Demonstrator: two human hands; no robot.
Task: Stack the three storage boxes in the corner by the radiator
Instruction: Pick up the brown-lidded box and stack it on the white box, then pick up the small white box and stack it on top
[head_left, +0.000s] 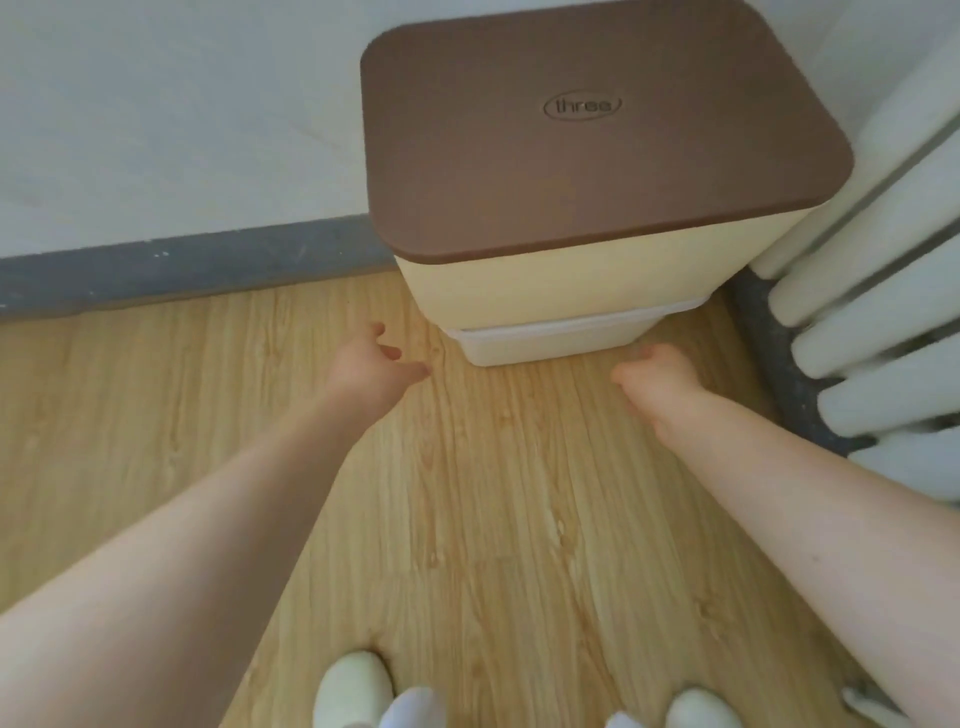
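Head view, looking down at a pale wood-grain laminate floor. A stack of storage boxes stands in the corner, just left of a white ribbed radiator. On top sits a cream-yellow plastic box closed by a flat brown lid with rounded corners marked "three". Beneath it, a white plastic box shows only its rim and a strip of wall. Whether a third box sits lower in the stack cannot be told; only two are visible. Both visible boxes are shut or covered, so their contents are hidden. The left hand hovers low in front of the stack, fingers spread and empty, not touching it. The right hand, between stack and radiator, has fingers loosely curled, holding nothing. The stacking looks finished or close to it.
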